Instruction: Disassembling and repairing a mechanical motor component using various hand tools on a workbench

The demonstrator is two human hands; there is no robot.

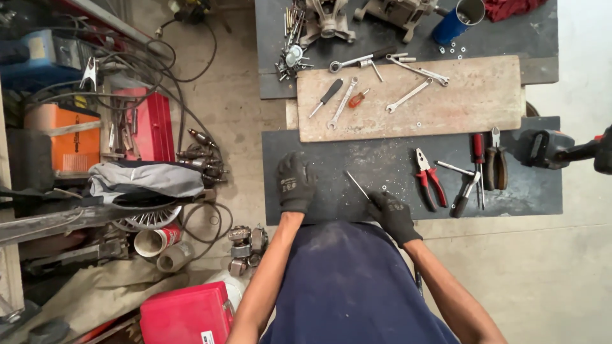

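Both my hands wear dark work gloves. My left hand (295, 183) rests flat on the dark metal workbench (389, 156), fingers together, holding nothing. My right hand (392, 215) sits at the bench's near edge and pinches the end of a thin metal rod (357, 185) that slants up and to the left. A few small washers (384, 188) lie just beyond that hand. Red-handled pliers (429, 178) lie to its right.
A wooden board (478, 95) carries wrenches (343, 102) and screwdrivers (358, 99). More pliers and a screwdriver (478, 159) lie at right beside a cordless power tool (548, 148). Motor parts (328, 22) and a blue cylinder (456, 19) sit far. Left floor holds cables, a red toolbox (150, 124), and cases.
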